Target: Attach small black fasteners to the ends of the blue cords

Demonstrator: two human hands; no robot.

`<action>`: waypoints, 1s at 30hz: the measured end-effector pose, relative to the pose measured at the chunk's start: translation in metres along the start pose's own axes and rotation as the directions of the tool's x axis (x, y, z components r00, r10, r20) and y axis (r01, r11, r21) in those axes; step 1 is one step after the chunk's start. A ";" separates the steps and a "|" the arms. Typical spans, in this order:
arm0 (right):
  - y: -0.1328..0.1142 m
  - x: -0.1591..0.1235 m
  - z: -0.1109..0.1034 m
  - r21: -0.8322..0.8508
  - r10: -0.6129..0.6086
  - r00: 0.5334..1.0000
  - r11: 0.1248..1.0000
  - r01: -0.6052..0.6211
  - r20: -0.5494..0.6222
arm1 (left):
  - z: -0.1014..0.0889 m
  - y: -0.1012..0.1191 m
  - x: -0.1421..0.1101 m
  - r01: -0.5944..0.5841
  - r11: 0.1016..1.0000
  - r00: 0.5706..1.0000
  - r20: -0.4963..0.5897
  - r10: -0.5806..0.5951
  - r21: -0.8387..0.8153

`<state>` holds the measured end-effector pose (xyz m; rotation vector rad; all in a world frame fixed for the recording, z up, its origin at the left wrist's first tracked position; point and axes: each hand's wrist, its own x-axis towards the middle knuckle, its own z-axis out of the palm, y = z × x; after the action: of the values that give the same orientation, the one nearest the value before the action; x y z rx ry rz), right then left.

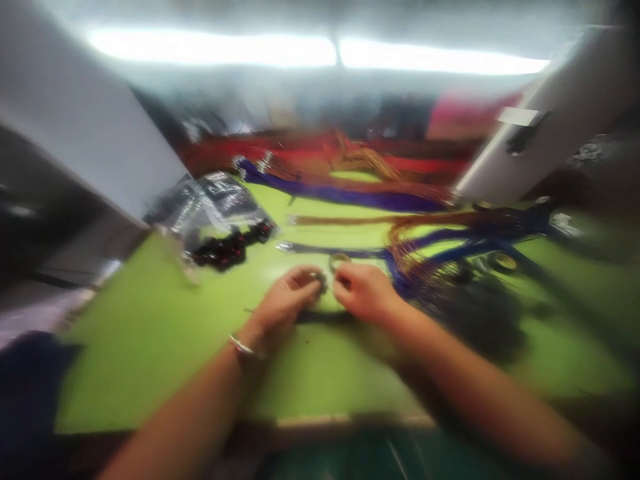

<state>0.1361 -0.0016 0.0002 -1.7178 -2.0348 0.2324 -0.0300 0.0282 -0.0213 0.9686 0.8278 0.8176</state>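
Observation:
My left hand (290, 293) is closed in a pinch over the green tabletop, with a bracelet on the wrist. At its fingertips is a small dark and silvery piece (323, 283), too blurred to name. Close beside it, my right hand (367, 290) is closed on a small ring, which looks like a roll of tape (339, 259). The fingers of both hands are a short gap apart. A dark strip (327, 317) lies on the table below them. Just beyond, the tip of a blue wire bundle (340, 252) points left.
Black connector parts (227, 247) lie by clear plastic bags (215, 200) at left. Orange and purple wire bundles (345, 193) run across the back. Tangled wires (425, 260) and another tape roll (503, 262) are at right. Grey panels (90, 113) flank the green table (150, 353).

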 end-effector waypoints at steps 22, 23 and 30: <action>0.009 0.003 0.008 0.459 0.077 0.989 0.879 -0.127 0.126 | -0.003 -0.005 0.002 -0.156 0.960 0.987 0.060 0.146 0.231; 0.009 0.003 0.007 0.502 0.101 0.979 0.847 -0.177 0.175 | -0.002 -0.006 0.001 -0.148 0.965 0.988 0.063 0.138 0.215; 0.005 0.000 0.001 0.626 0.279 0.927 0.684 -0.374 0.249 | 0.003 -0.004 -0.001 -0.047 0.998 0.999 -0.006 0.047 0.045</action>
<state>0.1398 -0.0004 -0.0025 -1.5808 -1.4160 1.0870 -0.0270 0.0254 -0.0241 1.0281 0.8351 0.8468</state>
